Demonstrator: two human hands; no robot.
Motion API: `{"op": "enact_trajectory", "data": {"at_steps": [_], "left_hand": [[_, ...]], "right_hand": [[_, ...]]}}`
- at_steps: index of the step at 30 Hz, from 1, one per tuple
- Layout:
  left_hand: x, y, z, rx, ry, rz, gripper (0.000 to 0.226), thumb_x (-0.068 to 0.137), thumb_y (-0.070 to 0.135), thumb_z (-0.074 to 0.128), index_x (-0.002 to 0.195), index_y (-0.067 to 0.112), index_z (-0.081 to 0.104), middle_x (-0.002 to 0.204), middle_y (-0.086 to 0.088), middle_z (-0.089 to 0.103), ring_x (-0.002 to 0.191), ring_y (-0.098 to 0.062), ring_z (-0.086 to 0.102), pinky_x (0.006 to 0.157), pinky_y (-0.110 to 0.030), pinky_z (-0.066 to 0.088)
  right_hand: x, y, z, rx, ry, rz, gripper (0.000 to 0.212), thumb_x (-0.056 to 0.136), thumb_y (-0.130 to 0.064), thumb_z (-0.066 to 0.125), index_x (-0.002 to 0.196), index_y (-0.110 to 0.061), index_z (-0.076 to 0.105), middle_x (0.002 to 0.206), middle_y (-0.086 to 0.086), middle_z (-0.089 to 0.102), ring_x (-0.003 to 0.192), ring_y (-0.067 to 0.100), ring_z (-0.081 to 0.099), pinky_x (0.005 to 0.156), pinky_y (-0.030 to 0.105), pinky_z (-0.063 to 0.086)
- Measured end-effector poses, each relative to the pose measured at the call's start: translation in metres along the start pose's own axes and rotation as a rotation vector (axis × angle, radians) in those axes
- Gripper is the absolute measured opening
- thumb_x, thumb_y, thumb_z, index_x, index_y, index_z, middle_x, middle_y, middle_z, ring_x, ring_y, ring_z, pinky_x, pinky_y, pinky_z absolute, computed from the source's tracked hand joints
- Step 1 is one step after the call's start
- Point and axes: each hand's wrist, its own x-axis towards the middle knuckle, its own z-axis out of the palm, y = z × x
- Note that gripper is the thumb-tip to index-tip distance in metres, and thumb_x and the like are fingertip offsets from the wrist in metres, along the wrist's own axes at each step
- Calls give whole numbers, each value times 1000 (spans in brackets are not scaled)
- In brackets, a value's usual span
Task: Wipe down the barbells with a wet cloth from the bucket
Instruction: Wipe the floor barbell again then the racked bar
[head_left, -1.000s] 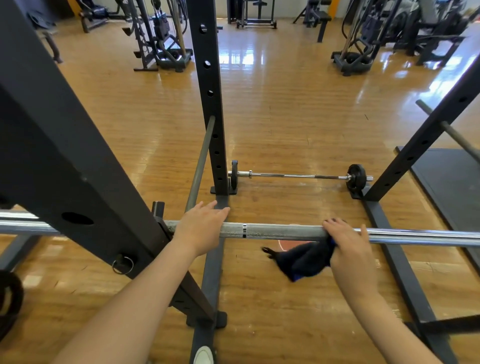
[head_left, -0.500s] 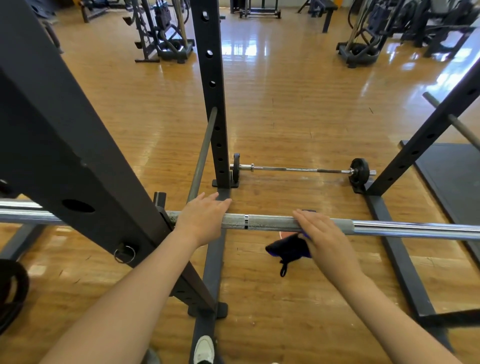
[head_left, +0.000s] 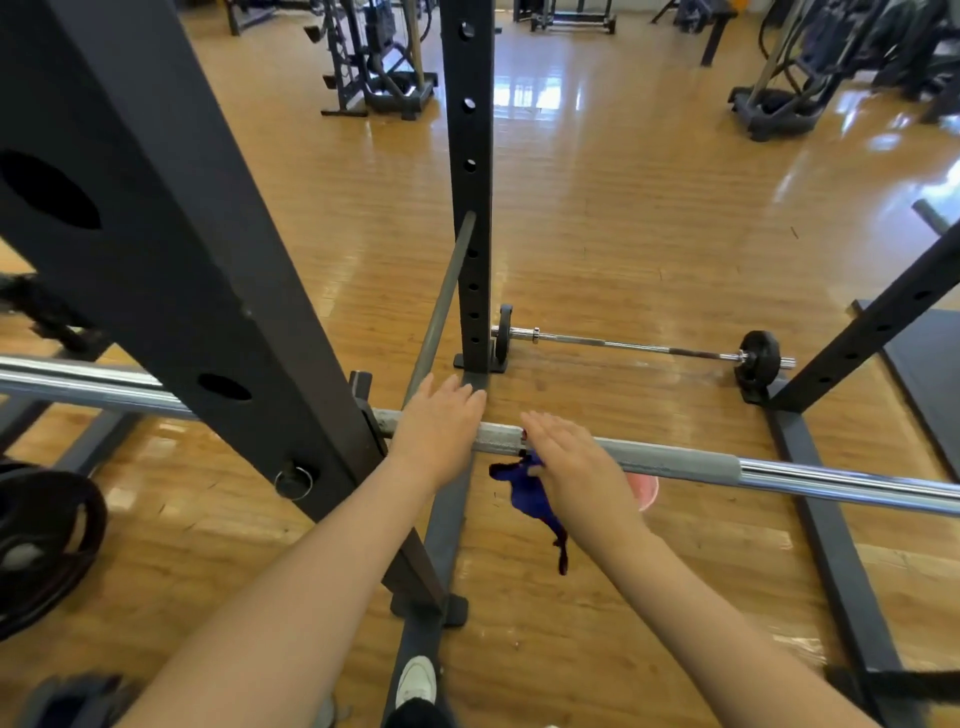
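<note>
Left hand (head_left: 439, 428) lies over the racked barbell (head_left: 670, 461) at the centre of the frame, fingers extended across the shaft, just right of the near black rack upright (head_left: 156, 249). Right hand (head_left: 574, 467) lies over the same shaft just beside it, fingers fairly straight, pressing a dark blue cloth (head_left: 530, 496) whose tail hangs below the bar. A second barbell (head_left: 634, 345) with small plates lies on the wooden floor (head_left: 649, 218) beyond, right of centre.
</note>
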Motion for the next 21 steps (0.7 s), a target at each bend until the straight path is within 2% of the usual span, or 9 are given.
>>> {"op": "enact_trajectory", "data": {"at_steps": [2,4,6,8,9,12,15,18,21], "left_hand": [[-12,-3,5,29,49,-37,70,88,21,62,147,9,26,152,-9,31,143,-24,21,117,-41,13],[-21,-8,12,20,139,-59,77,65,20,83,134,5,51,136,-13,53,130,-27,46,108,-42,34],[-22,-11,19,39,174,-71,79,47,20,92,119,5,64,120,-13,65,115,-27,60,98,-41,44],[-18,-10,22,29,180,-77,76,44,15,93,114,4,67,117,-14,66,112,-28,62,96,-41,46],[-15,-9,23,13,195,-63,71,42,11,93,109,3,69,114,-15,67,109,-28,63,94,-42,47],[-8,-9,13,-28,151,-29,55,42,7,92,94,5,73,107,-13,70,105,-25,65,87,-34,52],[-4,-13,6,-43,-28,4,45,84,2,64,128,5,52,143,-10,46,140,-21,31,109,-29,30],[2,-15,2,-36,-95,-6,50,90,0,56,137,7,41,152,-8,32,145,-22,15,116,-33,18],[-3,-14,1,25,-69,-26,58,91,2,53,144,6,30,157,-11,17,146,-27,6,117,-38,3]], "right_hand": [[-16,20,-6,-41,-30,70,69,56,0,85,121,-2,61,116,12,66,106,27,63,94,38,45],[-29,31,-8,-19,-16,148,72,48,3,89,116,0,64,114,14,66,104,28,64,93,39,48],[-27,27,-6,12,53,154,56,55,7,84,108,4,67,107,16,68,99,31,66,89,41,51],[-18,15,-4,1,127,99,29,74,1,62,102,4,69,101,17,70,92,31,68,88,39,50],[-11,9,-3,-1,128,70,29,76,-3,57,101,3,70,100,16,70,91,29,69,90,36,48],[11,-14,7,52,4,16,46,59,1,82,103,0,70,100,13,71,91,27,68,86,37,53],[31,-34,4,42,-133,44,63,63,-3,81,123,-1,59,113,10,67,103,24,62,93,35,50],[27,-25,-6,129,-209,103,64,92,-20,52,149,-15,22,148,-3,36,135,13,30,113,24,18],[17,-19,-4,65,-221,115,80,87,-43,60,150,-16,19,148,-9,28,140,13,25,114,29,8]]}}
